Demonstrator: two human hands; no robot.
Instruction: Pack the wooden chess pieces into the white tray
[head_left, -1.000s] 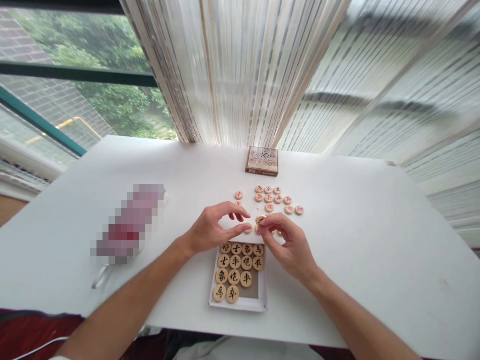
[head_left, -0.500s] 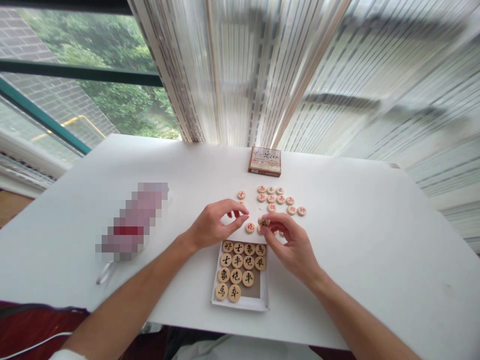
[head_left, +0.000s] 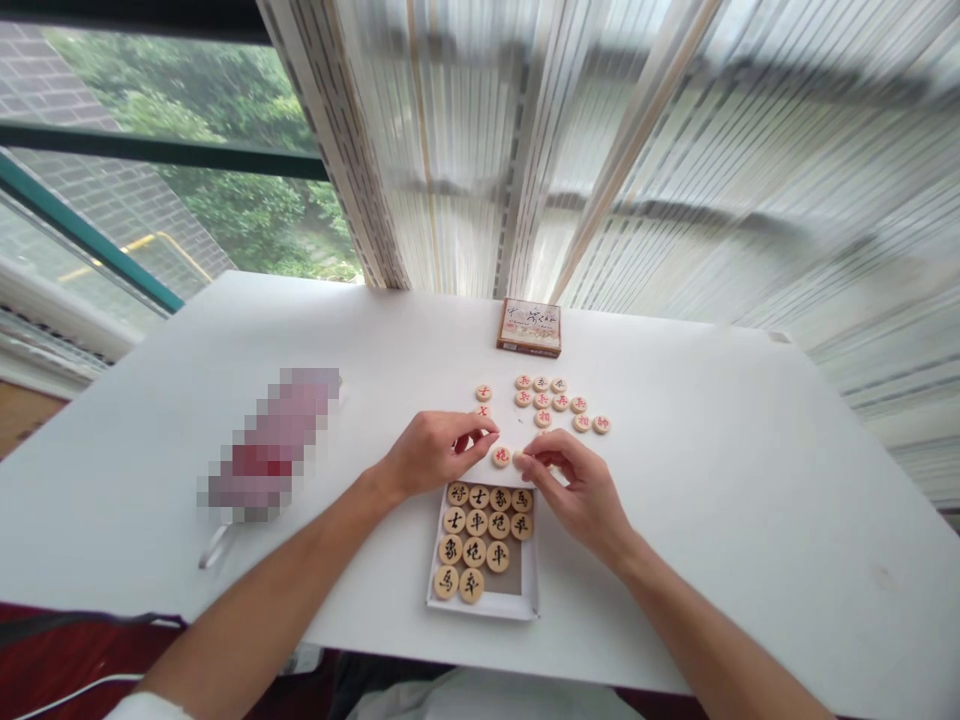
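— Moved out of sight since the earlier frame: one black-lettered disc, then shown at the fingertips of the right hand [head_left: 576, 482].
— Anything gripped there now?
— Cannot be told; fingertips pinched narrow, beyond the far right corner of the tray [head_left: 486, 604].
— Left hand [head_left: 429, 452]?
— Held beyond the tray's far left corner, fingertips narrowly parted. Red-lettered disc [head_left: 501, 457]: laid just beyond the tray. Thirteen black-lettered discs [head_left: 498, 525]: ranged inside it.

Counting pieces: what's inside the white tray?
The white tray holds thirteen black-marked pieces, in rows of four, four, three, two. Tray floor shows at lower right; beneath them it's covered.
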